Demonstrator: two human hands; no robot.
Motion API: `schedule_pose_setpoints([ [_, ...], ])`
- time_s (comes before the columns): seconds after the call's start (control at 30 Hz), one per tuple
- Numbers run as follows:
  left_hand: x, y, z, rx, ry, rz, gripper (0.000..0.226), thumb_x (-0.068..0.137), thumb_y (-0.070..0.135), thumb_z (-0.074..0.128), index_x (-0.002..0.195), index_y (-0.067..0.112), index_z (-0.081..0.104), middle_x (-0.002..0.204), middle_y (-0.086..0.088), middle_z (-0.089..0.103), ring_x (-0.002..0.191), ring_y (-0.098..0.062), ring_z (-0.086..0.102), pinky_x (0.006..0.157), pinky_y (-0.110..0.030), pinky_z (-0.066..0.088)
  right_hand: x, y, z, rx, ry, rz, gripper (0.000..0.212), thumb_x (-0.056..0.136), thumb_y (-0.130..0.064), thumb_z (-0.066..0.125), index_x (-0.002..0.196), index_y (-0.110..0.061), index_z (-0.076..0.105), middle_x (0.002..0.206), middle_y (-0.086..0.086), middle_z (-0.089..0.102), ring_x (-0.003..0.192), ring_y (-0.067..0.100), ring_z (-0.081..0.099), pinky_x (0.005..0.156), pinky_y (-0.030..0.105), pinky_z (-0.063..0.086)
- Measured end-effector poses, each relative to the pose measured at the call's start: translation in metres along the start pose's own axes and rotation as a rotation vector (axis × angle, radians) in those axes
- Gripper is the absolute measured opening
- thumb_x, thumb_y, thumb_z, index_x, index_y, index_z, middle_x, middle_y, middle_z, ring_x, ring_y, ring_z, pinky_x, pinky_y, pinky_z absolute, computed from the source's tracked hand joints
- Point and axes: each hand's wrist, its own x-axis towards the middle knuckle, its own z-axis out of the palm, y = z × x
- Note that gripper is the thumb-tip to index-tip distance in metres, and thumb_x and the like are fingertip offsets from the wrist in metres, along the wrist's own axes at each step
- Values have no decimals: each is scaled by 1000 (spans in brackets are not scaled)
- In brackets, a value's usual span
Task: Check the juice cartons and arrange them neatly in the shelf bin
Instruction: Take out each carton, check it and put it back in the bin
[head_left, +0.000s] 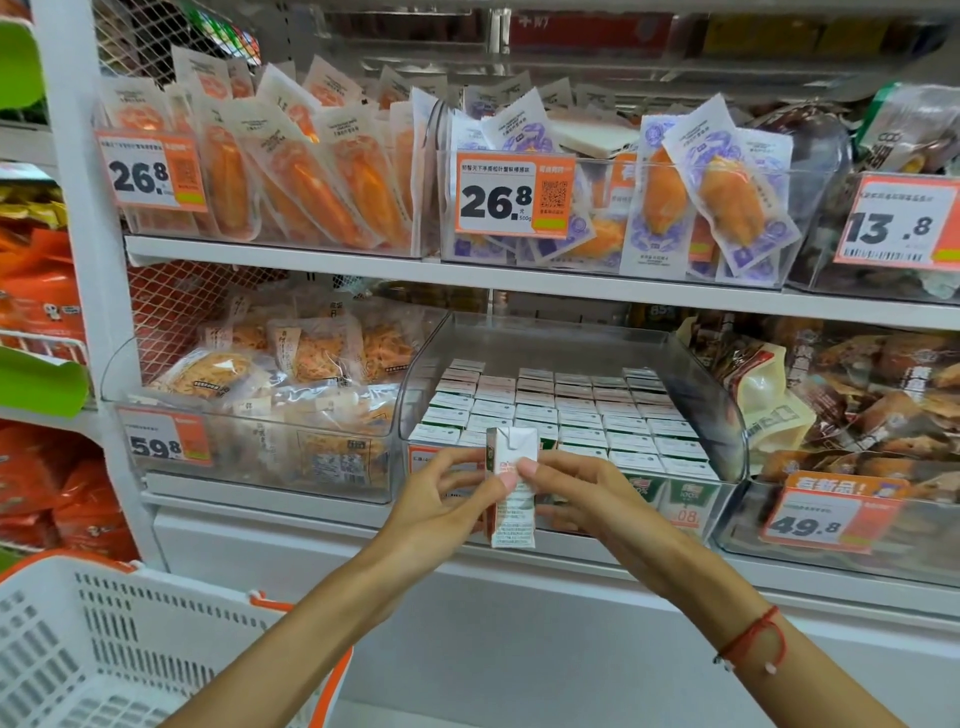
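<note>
A small white juice carton (511, 512) stands upright in front of the clear shelf bin (727, 431), held between both hands. My left hand (441, 504) grips its left side with curled fingers. My right hand (582, 493) pinches its right side, thumb on the front face. Inside the bin, several rows of matching cartons (566, 415) stand packed tight, their white tops showing. Green carton fronts (691, 493) show through the bin's front wall at the right.
Clear bins of bagged snacks flank the carton bin at left (249, 415) and right (857, 395). An upper shelf (363, 265) carries packaged snacks and orange price tags. A white basket with orange trim (104, 639) sits at lower left.
</note>
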Motion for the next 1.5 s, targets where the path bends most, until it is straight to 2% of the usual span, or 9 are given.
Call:
schedule_pose_setpoints([
  [0.13,-2,-1,2,102,41,79,43,78,37,75,119,35,62,110,21,68,98,2,67,84,-22,55,4,5,5,39,216,49,50,74,-39,80,114,-12,66,113,11,69,104,21,68,96,42,54],
  [0.23,-2,-3,6,130,57,101,48,72,19,85,112,32,63,99,20,69,84,4,69,68,-13,53,6,7,11,80,351,64,53,67,-39,86,106,-11,63,109,14,66,100,27,69,90,45,56],
  [0.37,-3,-4,13,248,110,124,47,68,28,87,105,39,61,95,22,69,80,4,69,75,-21,57,7,6,13,9,395,45,58,57,-50,85,97,-16,63,99,7,68,94,24,70,86,43,58],
  [0.53,1,0,2,-14,21,4,40,78,18,79,112,30,64,103,11,72,85,-3,72,66,-15,55,6,2,0,79,301,0,20,86,-32,71,96,-14,73,85,2,77,75,11,73,60,15,54],
  [0.93,4,4,-6,-269,-76,-48,42,87,11,69,126,19,57,111,-2,74,101,-16,71,83,-24,58,4,-1,-6,16,72,-9,23,88,-41,64,106,-31,73,100,-9,75,95,8,70,80,22,57],
  [1.07,2,4,-5,-92,-39,76,59,71,28,78,126,28,57,115,8,70,101,-8,69,85,-23,55,4,0,-7,9,111,-124,40,75,-42,70,111,-24,69,103,-4,75,96,9,71,75,19,57],
  [1.2,-1,5,-10,60,-44,285,51,73,11,81,115,29,59,110,17,70,104,-3,66,84,-12,50,-3,-5,-17,-119,62,-274,30,73,-40,73,103,-39,71,108,-13,72,102,2,66,76,14,53],
  [1.33,-3,8,-13,218,-3,418,46,72,2,82,105,27,62,112,19,69,113,1,61,99,-20,48,-5,-5,-20,-209,24,-373,37,70,-30,80,105,-34,68,112,-16,70,111,5,63,88,17,52],
  [1.5,-3,7,-12,237,42,452,44,69,1,84,99,27,65,111,18,69,114,-4,60,100,-34,50,-4,-4,-17,-331,56,-434,42,69,-30,78,108,-27,64,113,-19,68,113,4,60,92,23,53],
])
